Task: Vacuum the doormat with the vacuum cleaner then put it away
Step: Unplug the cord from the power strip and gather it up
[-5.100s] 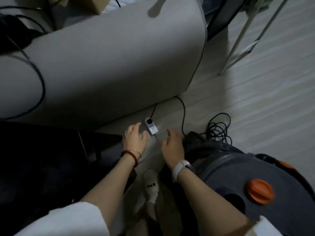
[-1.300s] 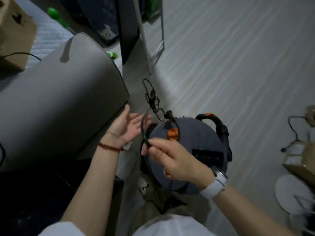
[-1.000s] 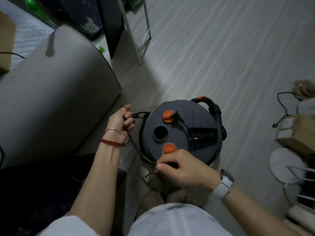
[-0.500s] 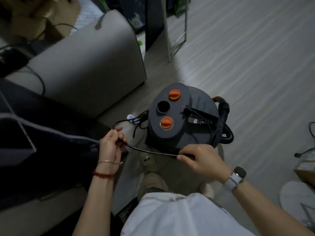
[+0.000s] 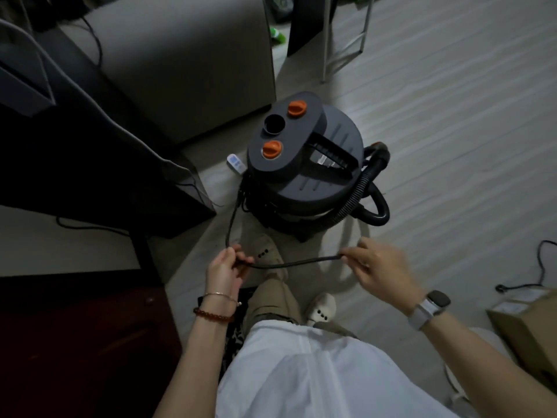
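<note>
A grey drum vacuum cleaner point(image 5: 304, 164) with two orange knobs stands on the pale floor just ahead of my feet. Its ribbed black hose point(image 5: 366, 191) loops round its right side. A black power cord point(image 5: 295, 262) runs down from the vacuum's left side to my left hand point(image 5: 224, 271), then stretches level across to my right hand point(image 5: 378, 268). Both hands pinch the cord, about a forearm's length apart. A patterned dark mat point(image 5: 238, 327) shows partly under my legs; most of it is hidden.
A grey sofa arm point(image 5: 193, 64) rises behind the vacuum. A white power strip point(image 5: 236, 163) lies on the floor at the vacuum's left. Dark furniture point(image 5: 90, 164) fills the left. A cardboard box point(image 5: 530, 330) and a loose cable point(image 5: 542, 267) lie at the right. White metal legs point(image 5: 327, 40) stand at the back.
I have stood up and stepped back from the vacuum. The cord, pulled off the vacuum's top, is now drawn out straight between my two hands, which have moved apart.
</note>
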Action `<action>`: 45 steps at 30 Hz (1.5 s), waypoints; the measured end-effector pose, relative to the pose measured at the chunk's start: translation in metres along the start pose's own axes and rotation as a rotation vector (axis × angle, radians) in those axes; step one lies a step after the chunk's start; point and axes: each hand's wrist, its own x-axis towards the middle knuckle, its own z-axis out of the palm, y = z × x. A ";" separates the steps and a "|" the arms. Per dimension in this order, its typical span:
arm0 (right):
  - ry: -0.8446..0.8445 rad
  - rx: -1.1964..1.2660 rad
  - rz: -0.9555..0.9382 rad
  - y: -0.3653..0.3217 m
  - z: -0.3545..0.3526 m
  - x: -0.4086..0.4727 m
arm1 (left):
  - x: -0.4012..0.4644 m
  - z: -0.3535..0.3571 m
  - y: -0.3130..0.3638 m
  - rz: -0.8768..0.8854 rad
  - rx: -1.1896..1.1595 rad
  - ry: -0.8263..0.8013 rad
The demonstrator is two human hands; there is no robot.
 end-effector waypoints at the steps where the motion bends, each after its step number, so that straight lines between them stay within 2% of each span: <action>1: 0.039 -0.014 0.052 0.011 -0.001 -0.003 | -0.003 0.009 -0.007 -0.020 0.033 -0.029; 6: 0.325 -0.161 0.349 0.058 -0.014 0.013 | 0.009 0.074 -0.014 -0.154 0.176 -0.135; 10: 0.484 -0.242 0.523 0.089 -0.031 0.064 | 0.039 0.131 -0.021 -0.358 0.273 -0.199; 14: 0.437 -0.299 0.514 0.121 -0.039 0.126 | 0.066 0.179 -0.027 -0.544 0.301 -0.203; 20: 0.223 -0.307 0.302 0.170 -0.036 0.217 | 0.111 0.230 -0.044 -0.746 0.209 -0.156; 25: 0.076 -0.185 0.249 0.202 0.001 0.250 | 0.131 0.248 -0.068 -0.811 0.073 -0.061; 26: 0.070 -0.115 0.287 0.208 0.011 0.250 | 0.132 0.249 -0.073 -0.811 0.062 -0.052; 28: 0.065 0.143 0.495 0.212 0.028 0.246 | 0.135 0.250 -0.087 -0.805 0.025 -0.025; 30: -0.043 0.320 0.665 0.212 0.044 0.233 | 0.139 0.253 -0.099 -0.780 -0.017 0.004; 31: -0.105 0.342 0.668 0.209 0.052 0.223 | 0.141 0.254 -0.102 -0.754 -0.044 0.023; 33: -0.179 0.392 0.588 0.206 0.064 0.204 | 0.144 0.259 -0.109 -0.691 -0.065 0.071; 36: -0.288 0.396 0.465 0.205 0.073 0.184 | 0.145 0.266 -0.116 -0.582 0.031 0.120; 41: -0.530 0.059 0.295 0.228 0.074 0.180 | 0.152 0.266 -0.127 -0.504 0.283 0.095; 43: -0.488 0.080 0.288 0.229 0.069 0.186 | 0.147 0.257 -0.121 -0.421 0.445 0.079; 45: -0.297 0.190 0.297 0.219 0.062 0.195 | 0.137 0.245 -0.108 -0.244 0.610 0.097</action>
